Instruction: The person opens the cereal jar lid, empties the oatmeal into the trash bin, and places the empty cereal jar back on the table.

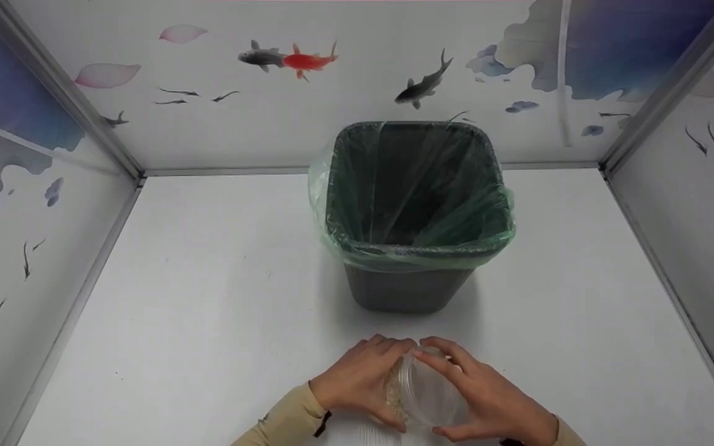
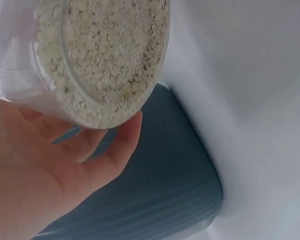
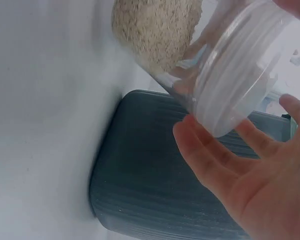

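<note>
A clear plastic jar (image 1: 395, 396) part-filled with pale flaky grains (image 3: 157, 30) is tilted between the hands, low in the head view. My left hand (image 1: 362, 379) grips the jar's body near its base, thumb on the near side and fingers on the far side. At the other end, my right hand (image 1: 490, 396) curves its fingers and thumb round the translucent lid (image 3: 235, 70), fingertips at its rim. In the left wrist view the jar's round base (image 2: 115, 50) faces the camera, grains lying against it.
Just beyond the hands stands a dark grey bin (image 1: 408, 290) with a green plastic liner (image 1: 363, 244) folded over its rim. It stands on a white tabletop (image 1: 220, 279). Printed panels with fish (image 1: 422, 90) close off the back and both sides.
</note>
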Demonstrator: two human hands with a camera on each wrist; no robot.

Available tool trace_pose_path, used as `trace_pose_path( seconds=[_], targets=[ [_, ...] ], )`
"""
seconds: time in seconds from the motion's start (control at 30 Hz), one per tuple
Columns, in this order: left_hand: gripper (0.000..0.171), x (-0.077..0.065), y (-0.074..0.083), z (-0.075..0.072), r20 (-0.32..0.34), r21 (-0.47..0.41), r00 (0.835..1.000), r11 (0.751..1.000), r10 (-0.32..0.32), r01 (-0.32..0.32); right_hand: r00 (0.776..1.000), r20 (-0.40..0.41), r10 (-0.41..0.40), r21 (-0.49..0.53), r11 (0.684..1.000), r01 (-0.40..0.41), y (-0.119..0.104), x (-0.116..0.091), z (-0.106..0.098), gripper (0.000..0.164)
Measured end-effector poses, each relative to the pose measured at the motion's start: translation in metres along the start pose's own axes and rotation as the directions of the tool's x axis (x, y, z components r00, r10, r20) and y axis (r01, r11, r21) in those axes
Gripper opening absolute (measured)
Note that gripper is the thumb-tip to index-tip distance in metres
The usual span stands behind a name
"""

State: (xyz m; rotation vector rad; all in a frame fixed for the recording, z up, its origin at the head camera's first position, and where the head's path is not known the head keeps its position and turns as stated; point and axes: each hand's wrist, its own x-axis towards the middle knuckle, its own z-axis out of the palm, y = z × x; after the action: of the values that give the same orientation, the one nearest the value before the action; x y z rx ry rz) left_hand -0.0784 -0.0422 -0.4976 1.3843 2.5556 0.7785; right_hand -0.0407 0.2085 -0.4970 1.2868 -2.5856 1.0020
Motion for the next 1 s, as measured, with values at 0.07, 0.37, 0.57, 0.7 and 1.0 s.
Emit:
trace_pose_path(
  seconds=[0.07, 0.37, 0.57, 0.7, 1.0],
  targets=[
    [0.108, 0.0, 0.0, -0.001, 0.017, 0.012, 1.0, 1.0, 0.019, -0.019, 0.999, 0.034, -0.003, -0.015, 1.0, 0.004, -0.002, 0.0, -0.002, 0.098],
    [0.107, -0.005, -0.004, -0.006, 0.061, 0.052, 0.997, 0.997, 0.049, -0.052, 0.992, 0.114, -0.044, -0.103, 0.993, 0.056, -0.007, -0.001, -0.018, 0.092],
    [0.108, -0.01, -0.006, -0.013, 0.066, 0.02, 0.997, 0.999, 0.026, -0.028, 0.999, 0.014, -0.05, -0.141, 0.989, 0.052, 0.0, -0.005, -0.027, 0.093],
    [0.11, -0.013, -0.008, -0.017, 0.05, 0.015, 0.999, 1.0, 0.001, -0.002, 1.0, 0.003, -0.01, -0.145, 0.989, 0.011, 0.006, -0.008, -0.034, 0.097],
    [0.114, -0.025, -0.012, -0.024, -0.003, -0.004, 0.999, 0.999, -0.036, 0.036, 0.984, 0.037, 0.175, -0.171, 0.971, -0.166, 0.022, -0.018, -0.045, 0.108]
  ],
)
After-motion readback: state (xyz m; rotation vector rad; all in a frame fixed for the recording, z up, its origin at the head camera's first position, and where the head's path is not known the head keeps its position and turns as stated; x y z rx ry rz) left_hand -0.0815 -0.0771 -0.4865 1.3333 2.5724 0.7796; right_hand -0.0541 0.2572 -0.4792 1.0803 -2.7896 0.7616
